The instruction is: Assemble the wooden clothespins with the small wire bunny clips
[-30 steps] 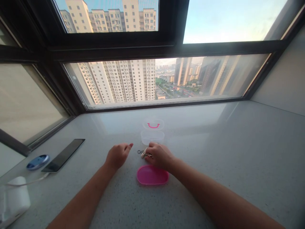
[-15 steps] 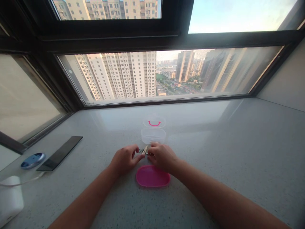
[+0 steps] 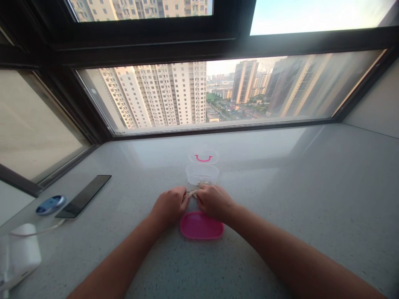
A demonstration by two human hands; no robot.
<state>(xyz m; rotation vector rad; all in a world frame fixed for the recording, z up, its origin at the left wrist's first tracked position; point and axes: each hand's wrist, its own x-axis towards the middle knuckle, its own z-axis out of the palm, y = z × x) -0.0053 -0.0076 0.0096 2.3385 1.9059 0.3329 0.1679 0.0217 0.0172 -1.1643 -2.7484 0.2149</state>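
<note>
Between my hands is a small bunch of keys [image 3: 193, 193], thin and metallic with a ring; its details are partly hidden by my fingers. My left hand [image 3: 170, 204] is closed on one side of it. From the other side, my right hand [image 3: 216, 201] grips it too, thumb and fingers pressed together. Just beyond my hands stands a clear plastic container [image 3: 202, 173], with some metal pieces visible at its near edge. Behind that lies a clear lid with a pink handle [image 3: 203, 158]. Nearer to me, below my hands, rests a shallow pink oval tray [image 3: 202, 226].
On the left of the speckled white counter [image 3: 280, 195] lie a dark phone [image 3: 84, 197], a round blue object [image 3: 50, 205] and a white charger-like block [image 3: 23, 249] with a cable. A dark-framed window [image 3: 218, 128] borders the far edge.
My left hand has moved closer to the right and its fingers have curled tighter around the keys. The keys now stretch more sideways between both hands. The view has shifted slightly.
</note>
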